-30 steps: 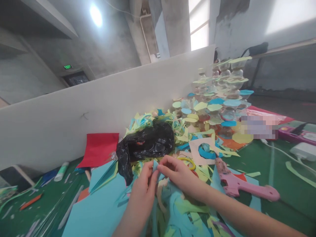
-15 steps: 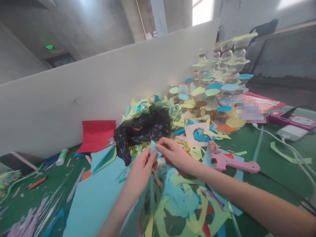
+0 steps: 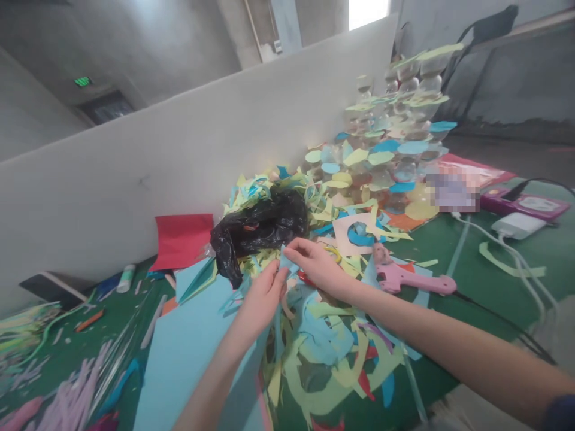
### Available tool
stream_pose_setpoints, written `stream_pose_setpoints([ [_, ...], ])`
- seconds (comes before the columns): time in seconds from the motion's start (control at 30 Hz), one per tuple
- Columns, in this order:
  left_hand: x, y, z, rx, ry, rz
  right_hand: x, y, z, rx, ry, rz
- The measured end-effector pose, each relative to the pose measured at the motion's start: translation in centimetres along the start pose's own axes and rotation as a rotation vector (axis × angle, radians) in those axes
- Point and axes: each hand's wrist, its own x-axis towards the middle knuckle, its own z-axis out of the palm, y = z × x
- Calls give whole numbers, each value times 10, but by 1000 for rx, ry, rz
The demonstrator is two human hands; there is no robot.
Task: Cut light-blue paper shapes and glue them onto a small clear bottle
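A small piece of light blue paper (image 3: 287, 263) is pinched between both hands over a heap of paper scraps. My left hand (image 3: 266, 292) grips it from the left, thumb against the fingers. From the right, my right hand (image 3: 318, 268) holds its upper edge with thumb and forefinger. The piece looks folded, though my fingers cover part of it. Just beyond the hands lies a crumpled black plastic bag (image 3: 265, 224). Yellow scissor handles (image 3: 335, 254) show partly behind my right hand. Below are curled green and blue paper offcuts (image 3: 327, 338).
A pink glue gun (image 3: 415, 280) with a black cable lies at the right. Stacked clear cups (image 3: 406, 129) with paper discs stand at the back right. Blue sheets (image 3: 179, 359), a red sheet (image 3: 184, 240) and a glue stick (image 3: 126, 278) are at the left. A white panel (image 3: 179, 131) runs behind.
The view has tipped down and shifted, showing more of the offcuts below. Both hands have kept hold of the blue paper, whose visible part looks larger than a second ago.
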Motion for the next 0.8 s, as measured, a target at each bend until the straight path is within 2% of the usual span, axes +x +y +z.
stream_pose_setpoints([
  [0.1,0,-4,2,-104,-44,0,2,-2,-4,-57,-12,-44],
  [0.2,0,-3,4,-155,-6,6,4,-5,-10,-137,-83,-11],
  [0.3,0,0,6,-216,70,34,6,-5,-13,-168,-213,83],
  [0.4,0,1,8,-271,88,41,6,-2,-12,-81,-340,94],
  [0.47,0,1,7,-319,106,35,5,-1,-10,-42,-317,48],
  [0.6,2,2,3,-399,169,41,6,1,-10,-49,-156,-83],
  [0.8,6,-3,-2,-379,143,45,7,-5,-15,-143,-140,-148],
])
